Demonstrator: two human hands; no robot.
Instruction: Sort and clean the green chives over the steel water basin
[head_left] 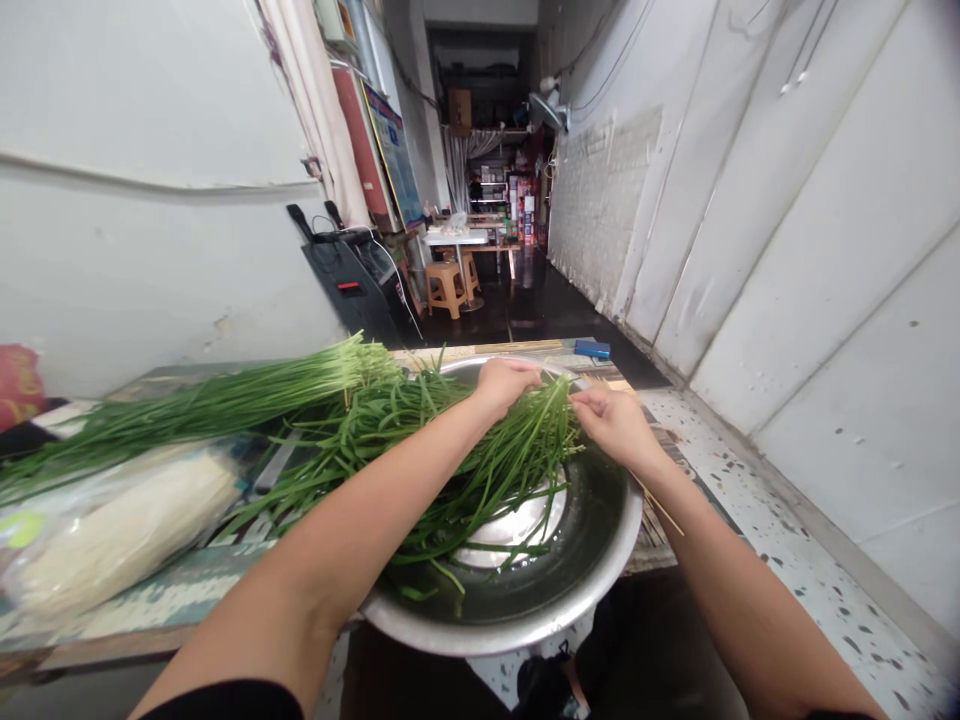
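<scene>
A big metal basin (pixel 585 590) stands at the table's near edge. A bunch of long green chives (pixel 480 470) lies across it, tips toward the far right. My left hand (pixel 504 384) is closed over the top of the chive tips above the basin's far rim. My right hand (pixel 615 422) pinches the same chive tips from the right side, fingers pressed together. Both forearms reach over the basin.
A second long bundle of chives (pixel 202 408) lies on the table (pixel 180 590) to the left. A clear bag of pale sprouts (pixel 120 530) sits at the near left. A tiled wall runs along the right. Stools (pixel 448 288) and a black machine (pixel 352 285) stand down the corridor.
</scene>
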